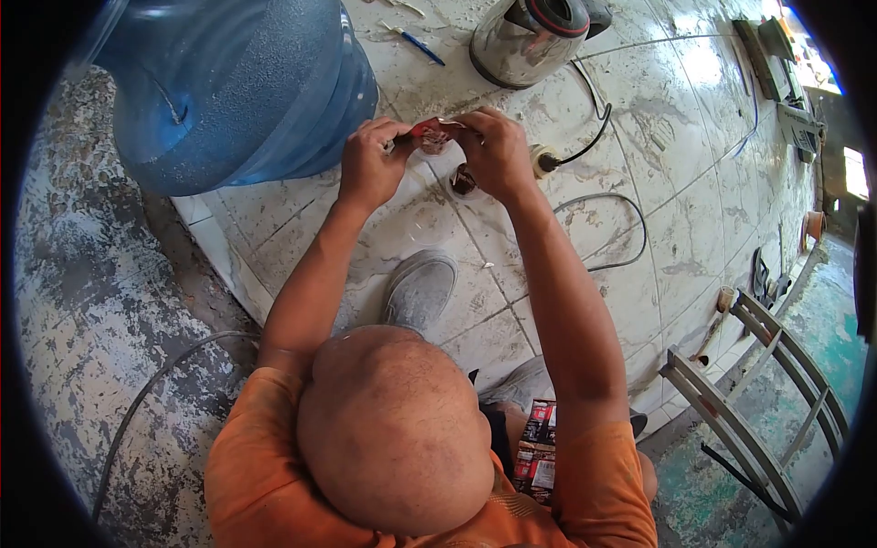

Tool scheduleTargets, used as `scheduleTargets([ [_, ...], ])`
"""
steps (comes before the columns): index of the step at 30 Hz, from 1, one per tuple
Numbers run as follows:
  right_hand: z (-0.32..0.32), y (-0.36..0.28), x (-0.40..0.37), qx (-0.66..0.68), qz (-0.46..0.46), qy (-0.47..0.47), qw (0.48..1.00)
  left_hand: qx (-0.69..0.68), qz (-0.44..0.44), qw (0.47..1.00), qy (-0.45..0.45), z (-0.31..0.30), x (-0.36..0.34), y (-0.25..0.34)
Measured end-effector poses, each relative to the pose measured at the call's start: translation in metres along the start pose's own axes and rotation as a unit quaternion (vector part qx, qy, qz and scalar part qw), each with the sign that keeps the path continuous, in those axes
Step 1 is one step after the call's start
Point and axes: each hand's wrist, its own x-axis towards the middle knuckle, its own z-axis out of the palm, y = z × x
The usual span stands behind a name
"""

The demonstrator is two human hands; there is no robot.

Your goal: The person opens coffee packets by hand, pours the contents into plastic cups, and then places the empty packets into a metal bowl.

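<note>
Both hands hold a small red packet (431, 135) between them, above the tiled surface. My left hand (373, 160) is closed on the packet's left end, near the blue water bottle. My right hand (496, 151) pinches its right end, with the fingers bent. Just under my right hand stands a small cup (462, 180) with something dark in it, partly hidden by the hand. Clear plastic or glass seems to be below the packet, but its shape is hard to make out.
A large blue water bottle (247, 91) lies at upper left. An electric kettle (530, 41) stands at the top, beside a blue pen (423, 47). A plug in a socket (545, 161) and cables are right of my hand. Red sachets (536, 452) lie near the lap; a metal ladder (731, 420) is lower right.
</note>
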Motion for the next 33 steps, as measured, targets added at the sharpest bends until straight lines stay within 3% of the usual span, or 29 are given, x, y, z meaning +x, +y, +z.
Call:
scheduleTargets([
  [9, 0.002, 0.005, -0.003, 0.001, 0.028, 0.022, 0.999, -0.010, -0.015, 1.000, -0.007, 0.001, 0.002, 0.002],
  [14, 0.001, 0.008, -0.003, 0.024, 0.022, 0.053, 0.998, 0.034, 0.043, 0.998, 0.031, 0.006, 0.007, -0.006],
  [16, 0.001, 0.006, -0.003, 0.001, -0.014, -0.020, 1.000, 0.019, 0.028, 0.999, 0.021, 0.007, 0.008, -0.007],
  [21, -0.005, 0.006, -0.001, -0.020, -0.003, 0.005, 1.000, 0.020, 0.026, 0.999, 0.025, 0.007, 0.005, -0.004],
  [24, -0.007, 0.012, -0.001, 0.019, 0.011, 0.012, 1.000, 0.022, 0.023, 0.999, 0.027, 0.007, 0.006, -0.008],
  [26, -0.003, 0.021, -0.002, 0.085, 0.064, 0.073, 0.992, 0.016, 0.020, 0.999, 0.034, 0.006, 0.003, -0.006],
  [29, -0.004, 0.007, -0.002, -0.016, 0.011, 0.017, 1.000, 0.001, -0.006, 1.000, 0.018, 0.004, 0.003, 0.000],
  [33, -0.008, 0.009, 0.004, 0.008, 0.006, 0.074, 0.997, -0.002, -0.006, 1.000, 0.026, 0.003, 0.003, 0.000],
])
